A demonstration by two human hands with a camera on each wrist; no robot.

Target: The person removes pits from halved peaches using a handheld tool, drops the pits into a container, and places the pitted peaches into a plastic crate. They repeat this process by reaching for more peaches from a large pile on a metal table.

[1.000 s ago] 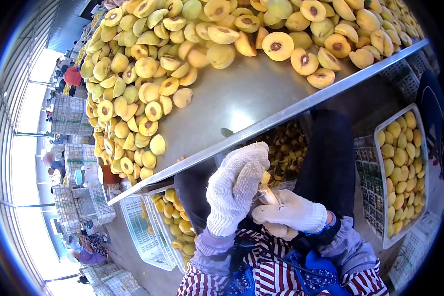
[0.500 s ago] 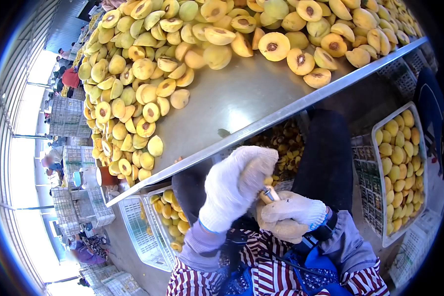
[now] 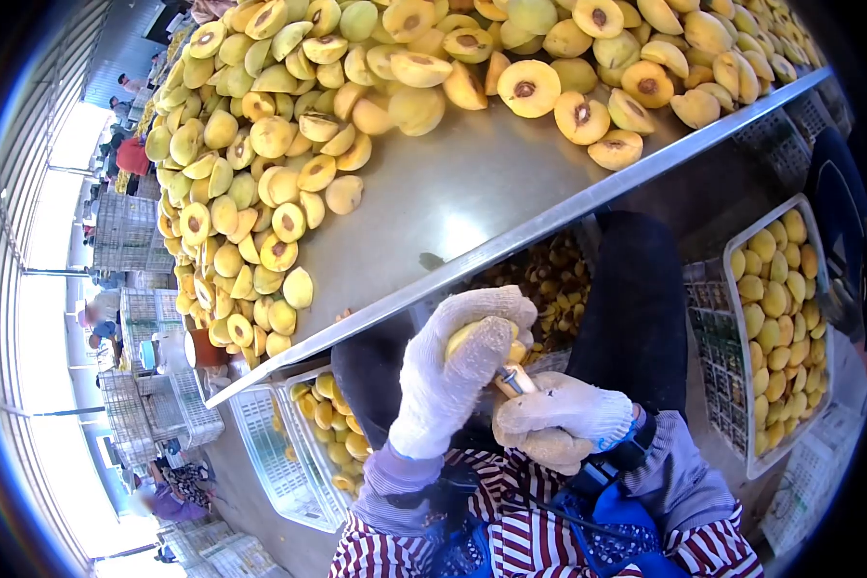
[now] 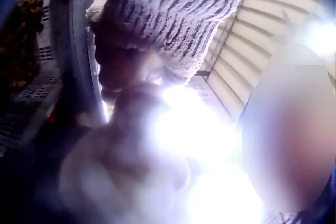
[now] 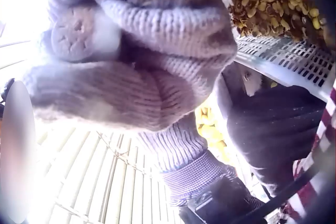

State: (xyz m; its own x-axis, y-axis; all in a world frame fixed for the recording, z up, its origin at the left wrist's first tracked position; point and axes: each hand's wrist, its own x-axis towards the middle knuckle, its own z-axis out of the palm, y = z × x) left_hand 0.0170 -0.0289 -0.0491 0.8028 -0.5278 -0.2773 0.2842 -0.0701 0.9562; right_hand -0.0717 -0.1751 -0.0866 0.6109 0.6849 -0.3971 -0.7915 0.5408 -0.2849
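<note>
Below the table edge, over my lap, my left hand curls its fingers around a yellow fruit. My right hand grips a tool, its tip slanting up-left into the fruit.

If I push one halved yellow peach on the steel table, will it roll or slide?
A halved yellow peach lying on the steel table probably slides rather than rolls, if its cut face is down. The shiny surface suggests little grip. Dome-down halves would likely rock.
</note>
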